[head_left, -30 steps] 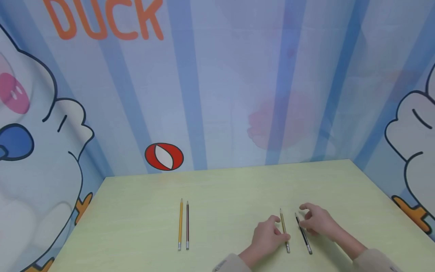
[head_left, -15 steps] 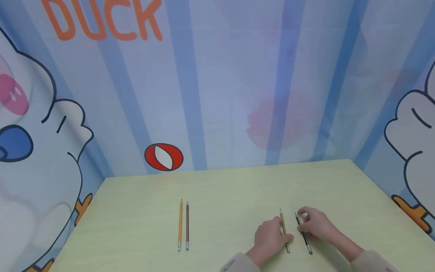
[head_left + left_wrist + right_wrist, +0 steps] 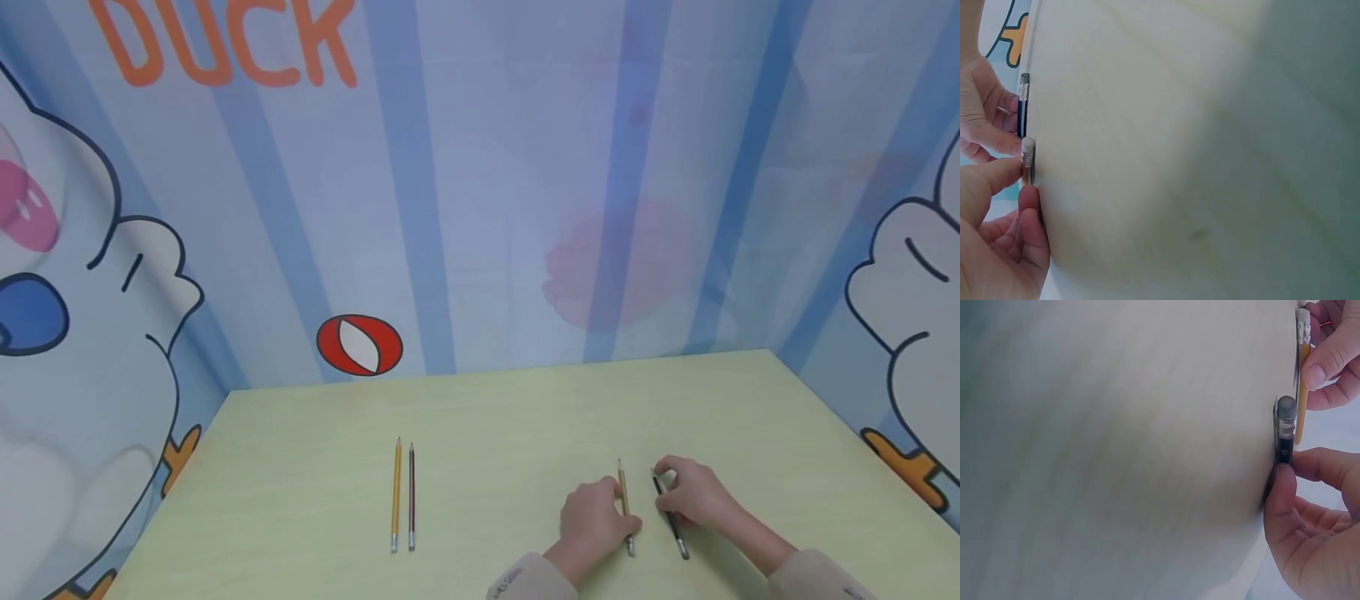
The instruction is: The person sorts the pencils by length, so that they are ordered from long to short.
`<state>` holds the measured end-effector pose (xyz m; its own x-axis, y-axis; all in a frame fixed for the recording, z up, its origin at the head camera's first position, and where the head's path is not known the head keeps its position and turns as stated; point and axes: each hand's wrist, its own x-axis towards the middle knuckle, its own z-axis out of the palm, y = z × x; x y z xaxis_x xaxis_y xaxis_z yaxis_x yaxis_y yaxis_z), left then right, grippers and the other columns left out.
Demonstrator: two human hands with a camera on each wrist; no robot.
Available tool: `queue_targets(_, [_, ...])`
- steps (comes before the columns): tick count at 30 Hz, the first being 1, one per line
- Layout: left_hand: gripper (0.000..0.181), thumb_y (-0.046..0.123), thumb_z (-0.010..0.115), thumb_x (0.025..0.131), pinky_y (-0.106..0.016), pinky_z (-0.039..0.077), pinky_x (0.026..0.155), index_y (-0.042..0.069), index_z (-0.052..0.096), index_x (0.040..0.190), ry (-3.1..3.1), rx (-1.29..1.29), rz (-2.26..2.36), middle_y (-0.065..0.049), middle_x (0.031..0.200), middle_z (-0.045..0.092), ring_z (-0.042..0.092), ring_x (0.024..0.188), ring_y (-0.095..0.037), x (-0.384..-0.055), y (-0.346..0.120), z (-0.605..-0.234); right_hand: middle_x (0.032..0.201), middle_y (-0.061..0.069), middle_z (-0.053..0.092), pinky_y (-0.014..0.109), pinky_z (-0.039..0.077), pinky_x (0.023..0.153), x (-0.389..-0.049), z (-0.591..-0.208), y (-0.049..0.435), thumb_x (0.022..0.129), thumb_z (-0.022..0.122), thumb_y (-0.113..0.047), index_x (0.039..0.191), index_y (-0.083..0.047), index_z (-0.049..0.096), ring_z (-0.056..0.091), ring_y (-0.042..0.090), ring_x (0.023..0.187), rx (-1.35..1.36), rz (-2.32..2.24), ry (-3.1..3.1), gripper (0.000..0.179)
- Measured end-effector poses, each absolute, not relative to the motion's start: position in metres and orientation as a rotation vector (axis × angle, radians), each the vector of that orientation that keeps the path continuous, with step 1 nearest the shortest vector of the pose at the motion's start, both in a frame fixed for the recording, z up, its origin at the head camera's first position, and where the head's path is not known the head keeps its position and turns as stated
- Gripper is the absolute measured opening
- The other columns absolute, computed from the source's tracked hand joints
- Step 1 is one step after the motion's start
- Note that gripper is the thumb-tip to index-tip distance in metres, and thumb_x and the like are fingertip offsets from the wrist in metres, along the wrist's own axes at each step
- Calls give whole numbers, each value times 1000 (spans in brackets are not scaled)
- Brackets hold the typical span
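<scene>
In the head view, my left hand pinches a gold-yellow pencil between thumb and fingers as it lies on the table, tip away from me. To its right, a black pencil lies slightly slanted, and my right hand pinches it from the right side near its upper half. The left wrist view shows the white eraser end of the yellow pencil between my left thumb and fingers. The black pencil's dark eraser sticks up past my right fingertips in the right wrist view.
On the left of the pale green table, another yellow pencil and a dark red pencil lie side by side, nearly parallel. A blue striped cloth backdrop with cartoon figures rises behind and beside the table.
My right thumb and fingers have closed onto the black pencil. The left hand has moved slightly right and its fingers have come against the yellow pencil. The pencils have barely moved.
</scene>
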<state>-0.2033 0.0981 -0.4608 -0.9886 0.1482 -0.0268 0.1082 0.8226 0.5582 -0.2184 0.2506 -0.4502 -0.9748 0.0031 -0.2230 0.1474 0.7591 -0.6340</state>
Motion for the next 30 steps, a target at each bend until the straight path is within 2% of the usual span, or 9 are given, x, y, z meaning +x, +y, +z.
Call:
queue_targets(11, [25,24,72,64,-23,35,50,19,62,87,2930,267,865,8,68,57,46,57,-8,-203,95,-456,55,5,52,23,39,43,-220,-448,249,70,60,0,109,2,52,47,12,43,129,-958,2755,40])
queue_targets(20, [24,25,71,67,-22,33,49,19,61,88,2888,241,858,7,66,56,43,54,-8,-204,97,-458,53,4,51,24,38,43,-219,-447,250,69,59,0,107,2,52,46,12,42,121,-955,2766,39])
queue_targets(30, [20,25,69,69,-22,35,51,17,64,86,2843,244,954,8,69,57,45,57,-7,-206,94,-458,64,6,55,27,42,48,-219,-440,254,70,59,-1,111,4,51,50,15,48,112,-1025,2766,41])
